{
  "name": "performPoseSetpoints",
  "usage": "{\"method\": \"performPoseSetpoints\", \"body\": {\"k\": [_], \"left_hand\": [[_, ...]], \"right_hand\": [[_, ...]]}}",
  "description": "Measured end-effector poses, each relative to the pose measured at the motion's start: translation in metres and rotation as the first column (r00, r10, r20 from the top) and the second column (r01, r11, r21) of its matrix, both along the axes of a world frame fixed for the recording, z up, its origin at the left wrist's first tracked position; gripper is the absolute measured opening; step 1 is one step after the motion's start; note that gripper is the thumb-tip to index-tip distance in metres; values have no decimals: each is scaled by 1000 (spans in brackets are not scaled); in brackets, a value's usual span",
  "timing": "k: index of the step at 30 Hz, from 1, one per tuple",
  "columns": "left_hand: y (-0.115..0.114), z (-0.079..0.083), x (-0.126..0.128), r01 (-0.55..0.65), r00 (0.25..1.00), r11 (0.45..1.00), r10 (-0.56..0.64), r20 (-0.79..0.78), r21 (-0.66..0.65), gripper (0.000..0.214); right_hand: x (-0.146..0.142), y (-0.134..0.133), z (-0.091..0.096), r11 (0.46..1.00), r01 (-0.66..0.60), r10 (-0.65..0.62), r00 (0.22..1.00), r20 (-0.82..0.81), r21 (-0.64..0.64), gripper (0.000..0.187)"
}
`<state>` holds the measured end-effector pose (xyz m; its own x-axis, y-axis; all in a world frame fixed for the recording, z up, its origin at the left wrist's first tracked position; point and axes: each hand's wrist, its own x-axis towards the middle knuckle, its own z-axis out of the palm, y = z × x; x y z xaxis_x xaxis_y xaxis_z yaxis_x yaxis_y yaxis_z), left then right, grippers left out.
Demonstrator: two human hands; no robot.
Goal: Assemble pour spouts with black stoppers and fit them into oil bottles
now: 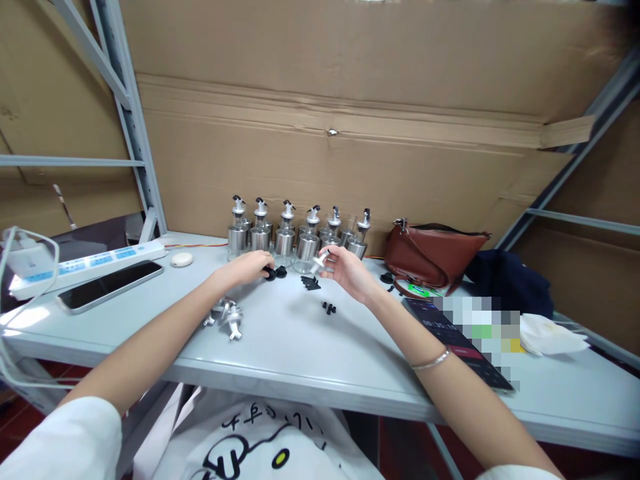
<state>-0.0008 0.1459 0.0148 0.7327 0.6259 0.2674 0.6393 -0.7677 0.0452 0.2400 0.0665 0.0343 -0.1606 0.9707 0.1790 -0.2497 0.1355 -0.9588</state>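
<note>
My left hand [250,267] has its fingertips closed on a small black rubber stopper [271,273] at the middle of the table. A second black stopper [281,271] lies just right of it. In my right hand [346,272], thumb and fingers pinch a silver-white pourer spout [320,261], held tilted above the table. Below it lie several thin black strips [311,283] and a cluster of small black caps [329,308]. More silver pourer spouts [231,320] lie in a pile beside my left forearm. Behind both hands stand glass bottles with steel sleeves [285,240], several topped with spouts.
A brown leather bag [437,253] and dark cloth [510,280] sit at the right, near a tablet [455,340] with a timer and a white tissue [550,335]. At the left are a phone [111,285], a power strip [85,270] and a round white object [181,259].
</note>
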Motion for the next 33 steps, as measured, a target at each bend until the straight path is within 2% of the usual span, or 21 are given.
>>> {"method": "performPoseSetpoints", "body": {"k": [3,6,9,12,15,19,25,30,33], "left_hand": [[-6,8,1,-13,999,1000,13,31,2,14],[-17,21,5,23,969,999,-31,244,37,15],[-32,30,11,99,865,994,-113,490,55,17],[-42,32,17,186,772,980,-192,606,73,16],[-47,29,22,258,737,961,-262,623,99,15],[-51,28,27,296,745,935,-354,566,195,16],[-59,29,29,307,753,910,-412,514,279,4],[-61,25,32,290,696,903,-426,578,316,8],[-60,23,33,252,694,893,-435,574,372,10]], "right_hand": [[-1,0,-1,999,33,-33,998,49,-2,14],[-1,0,-1,997,82,-80,991,109,-9,13],[0,0,-1,997,72,-71,993,91,-1,12],[1,0,0,1000,23,-24,999,47,15,14],[1,-2,0,999,-28,27,999,36,26,17],[-1,-4,-1,996,-82,81,995,66,23,22],[-2,-6,1,998,4,-13,988,152,62,26],[-3,-7,0,993,18,-38,984,172,115,27],[-7,-9,-1,992,35,-53,987,149,121,27]]}}
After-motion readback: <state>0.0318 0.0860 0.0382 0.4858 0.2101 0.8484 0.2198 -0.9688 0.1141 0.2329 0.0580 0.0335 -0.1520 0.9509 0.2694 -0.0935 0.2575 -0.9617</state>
